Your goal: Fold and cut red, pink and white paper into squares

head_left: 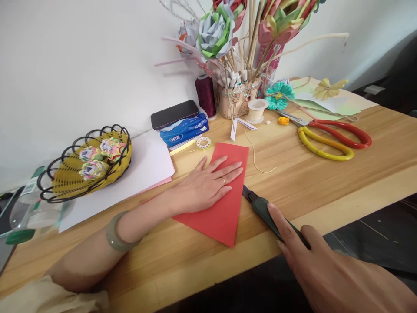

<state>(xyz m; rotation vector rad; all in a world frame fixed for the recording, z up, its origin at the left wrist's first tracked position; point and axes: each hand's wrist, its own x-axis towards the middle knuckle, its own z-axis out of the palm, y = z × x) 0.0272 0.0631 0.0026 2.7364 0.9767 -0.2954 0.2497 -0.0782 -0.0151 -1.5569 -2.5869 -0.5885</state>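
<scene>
A folded sheet of red paper (224, 221) lies on the wooden table, one corner pointing toward the front edge. My left hand (208, 184) rests flat on it with the fingers spread, a ring on one finger and a bangle on the wrist. My right hand (306, 252) is wrapped round the dark green handle of a utility knife (265, 213), forefinger stretched along the top. The knife's blade tip is close to the paper's right edge; whether it touches I cannot tell.
Scissors (335, 134) with red and yellow handles lie at the right. Behind stand a thread spool (206, 95), a ribbon reel (256, 109) and a basket of paper flowers (239, 98). A phone (175, 114) tops a blue tissue pack (184, 130). A yellow woven basket (70, 174) sits left on white paper (150, 152).
</scene>
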